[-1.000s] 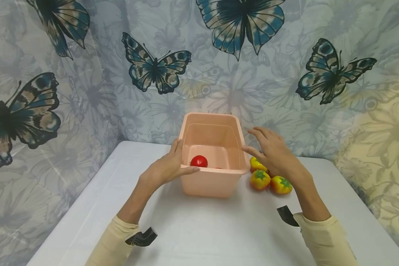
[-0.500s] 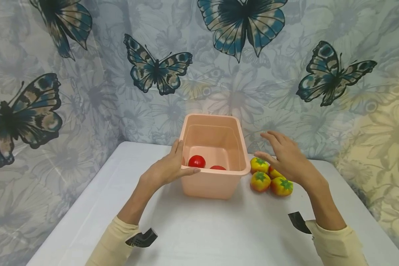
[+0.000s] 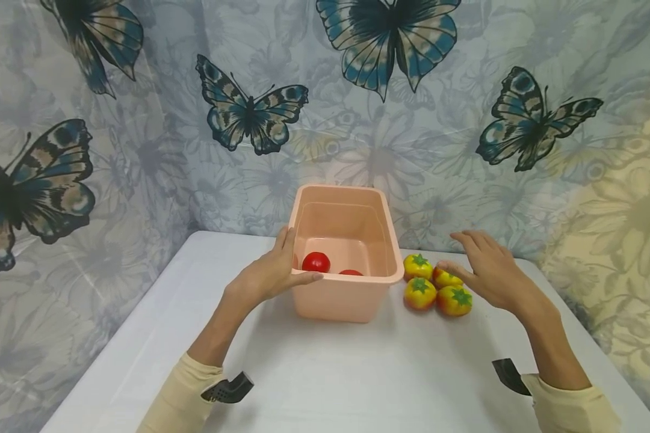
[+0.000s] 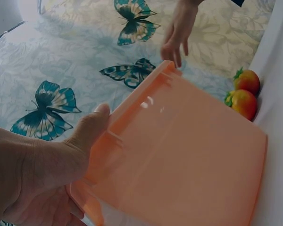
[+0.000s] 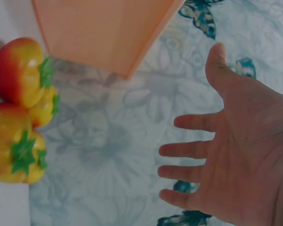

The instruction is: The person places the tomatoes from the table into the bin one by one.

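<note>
A peach-coloured plastic bin [image 3: 341, 302] stands on the white table. My left hand [image 3: 264, 273] holds it at the near left corner, thumb along the near rim and fingers against the left side. Inside lie a round red tomato [image 3: 316, 262] and another red thing [image 3: 351, 272], mostly hidden by the rim. To the right of the bin, several yellow-red fruits with green leafy tops [image 3: 419, 293] sit clustered together. My right hand [image 3: 490, 272] hovers just right of those fruits, fingers spread and holding nothing; the right wrist view shows its bare palm [image 5: 245, 146].
The white table [image 3: 325, 379] reaches back to a cloth backdrop [image 3: 390, 144] printed with butterflies and flowers. Dark wrist devices [image 3: 229, 388] sit at both sleeve cuffs.
My right hand has moved away from the bin's right side, rightward and down past the fruits, uncovering them. The left hand stays on the bin; the second red thing has come into sight.
</note>
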The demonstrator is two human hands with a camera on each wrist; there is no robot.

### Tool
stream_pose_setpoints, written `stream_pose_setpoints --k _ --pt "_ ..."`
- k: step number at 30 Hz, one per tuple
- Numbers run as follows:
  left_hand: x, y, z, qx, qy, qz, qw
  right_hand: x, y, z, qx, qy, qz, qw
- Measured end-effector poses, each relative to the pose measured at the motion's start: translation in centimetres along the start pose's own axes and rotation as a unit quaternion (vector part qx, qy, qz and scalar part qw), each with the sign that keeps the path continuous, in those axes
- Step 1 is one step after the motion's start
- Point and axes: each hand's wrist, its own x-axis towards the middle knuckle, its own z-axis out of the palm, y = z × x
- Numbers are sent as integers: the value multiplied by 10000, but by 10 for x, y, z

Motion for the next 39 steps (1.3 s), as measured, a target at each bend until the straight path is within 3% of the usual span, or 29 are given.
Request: stream_pose_setpoints --k 12,23,29,39 --pt "0 -1 1 136 30 66 9999 -14 38 18 -142 -423 468 9979" --pt "0 -1 0 17 14 49 10000 -18 53 32 -271 -806 712 9938" --pt "1 -1 2 -15 -13 47 10000 -20 60 45 -388 -1254 752 9885" --pt "0 0 1 -14 -65 -41 10000 -13 62 58 -368 -1655 845 9819"
